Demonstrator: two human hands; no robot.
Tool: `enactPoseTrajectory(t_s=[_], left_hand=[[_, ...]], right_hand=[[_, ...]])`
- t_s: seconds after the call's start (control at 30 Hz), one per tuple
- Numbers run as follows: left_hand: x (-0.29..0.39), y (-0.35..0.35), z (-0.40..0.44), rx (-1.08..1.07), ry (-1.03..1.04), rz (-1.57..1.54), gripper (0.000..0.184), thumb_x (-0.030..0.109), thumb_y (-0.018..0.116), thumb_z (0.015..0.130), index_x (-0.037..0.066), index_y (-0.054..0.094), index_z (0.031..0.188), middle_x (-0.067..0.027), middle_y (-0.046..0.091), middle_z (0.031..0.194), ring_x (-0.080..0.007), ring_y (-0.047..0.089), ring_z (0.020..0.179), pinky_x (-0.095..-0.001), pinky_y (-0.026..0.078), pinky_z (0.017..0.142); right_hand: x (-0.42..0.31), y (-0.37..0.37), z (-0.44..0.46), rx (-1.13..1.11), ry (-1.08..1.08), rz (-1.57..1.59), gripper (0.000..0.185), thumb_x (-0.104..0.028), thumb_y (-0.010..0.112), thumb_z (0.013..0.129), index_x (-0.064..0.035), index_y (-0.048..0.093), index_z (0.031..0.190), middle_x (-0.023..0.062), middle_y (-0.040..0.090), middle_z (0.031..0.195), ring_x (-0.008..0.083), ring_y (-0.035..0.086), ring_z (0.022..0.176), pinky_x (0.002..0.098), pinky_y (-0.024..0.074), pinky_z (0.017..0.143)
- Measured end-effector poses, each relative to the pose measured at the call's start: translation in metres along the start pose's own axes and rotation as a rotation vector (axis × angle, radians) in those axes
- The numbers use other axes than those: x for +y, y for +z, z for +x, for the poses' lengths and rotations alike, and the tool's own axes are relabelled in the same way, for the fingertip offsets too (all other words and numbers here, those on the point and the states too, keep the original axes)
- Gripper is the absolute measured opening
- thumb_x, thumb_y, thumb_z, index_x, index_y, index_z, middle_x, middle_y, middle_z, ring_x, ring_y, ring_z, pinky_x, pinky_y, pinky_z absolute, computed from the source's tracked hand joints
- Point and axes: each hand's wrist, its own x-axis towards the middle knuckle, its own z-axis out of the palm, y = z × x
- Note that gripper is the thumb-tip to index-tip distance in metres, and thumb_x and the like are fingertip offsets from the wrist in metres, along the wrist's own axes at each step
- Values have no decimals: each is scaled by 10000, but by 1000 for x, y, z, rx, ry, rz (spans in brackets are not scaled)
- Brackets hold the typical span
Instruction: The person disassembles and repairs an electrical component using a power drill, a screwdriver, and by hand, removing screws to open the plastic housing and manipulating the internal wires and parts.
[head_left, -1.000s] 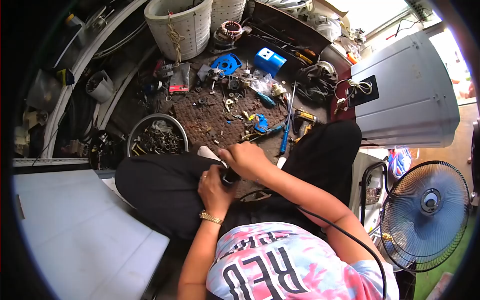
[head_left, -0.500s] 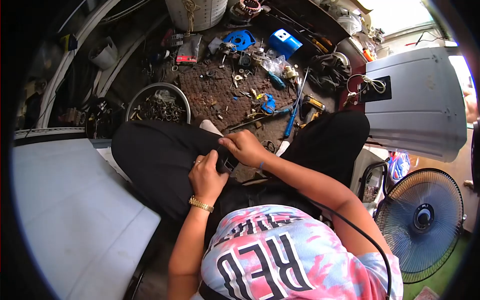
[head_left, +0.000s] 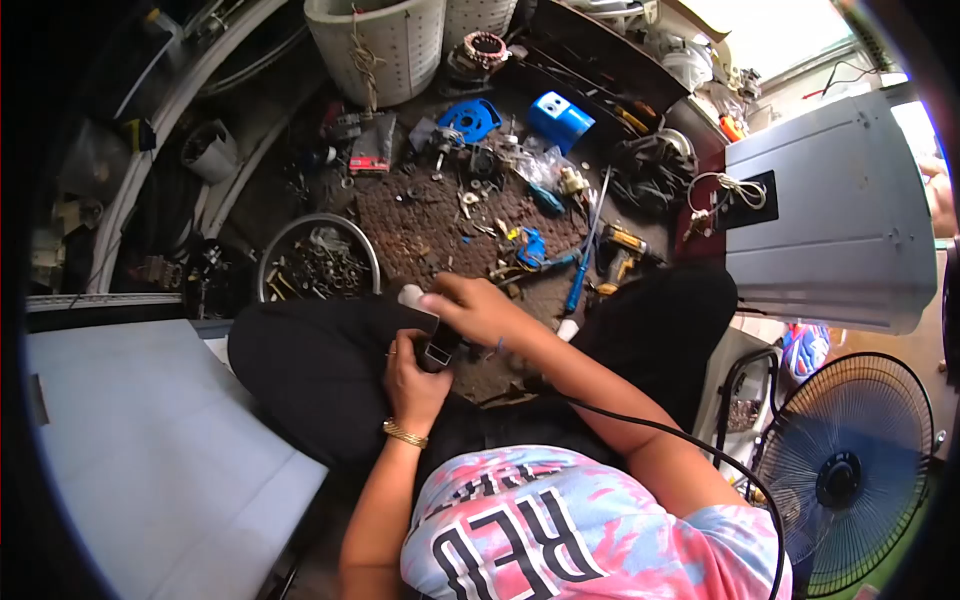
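Note:
My left hand [head_left: 412, 384], with a gold bracelet at its wrist, is closed around a black boxy part [head_left: 437, 353]. A rectangular opening with a pale metal edge shows at the near end of this part; its exact kind is unclear. Just above it, my right hand [head_left: 476, 308] is curled at the far end of the part, its fingers slightly blurred. What the right fingers pinch is hidden. Both hands are between my knees, over my lap.
A round basin [head_left: 375, 262] of small metal parts stands ahead left. On the stained mat [head_left: 395, 225] lie loose parts. A blue screwdriver [head_left: 577, 285] and a yellow drill [head_left: 622, 258] lie right of it. A fan [head_left: 840, 478] stands at right; a black cable [head_left: 660, 425] crosses my right arm.
My right hand has shifted slightly forward and left over the black part, and the part's rectangular opening now shows more plainly. My left hand keeps its hold. The view has tilted a little.

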Motion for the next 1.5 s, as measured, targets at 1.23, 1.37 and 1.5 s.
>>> enactPoseTrajectory(t_s=[1.23,1.37,1.5], left_hand=[[60,-58,-8,-121,27,-363,820,156,803,682,44,376,1373,-214,574,1147,-392,607,1027,-408,504,867],[70,-74,-11,-585,-43,-940,756,135,769,753,73,341,1373,-132,565,1143,-216,622,981,-345,507,860],[84,-80,-1,-743,-174,-1238,698,80,709,793,74,309,1365,-93,557,1086,-139,566,945,-292,490,822]], right_hand=[[-156,-19,-45,96,-336,424,285,-220,541,1001,-11,519,809,-2,491,660,67,421,556,265,371,504],[-162,-22,-25,-1,-389,501,413,-402,464,1014,-18,532,880,50,541,724,165,571,721,281,453,623],[-166,-35,-26,-241,-159,1150,343,-369,437,1029,-64,468,875,71,504,625,173,547,557,293,447,517]])
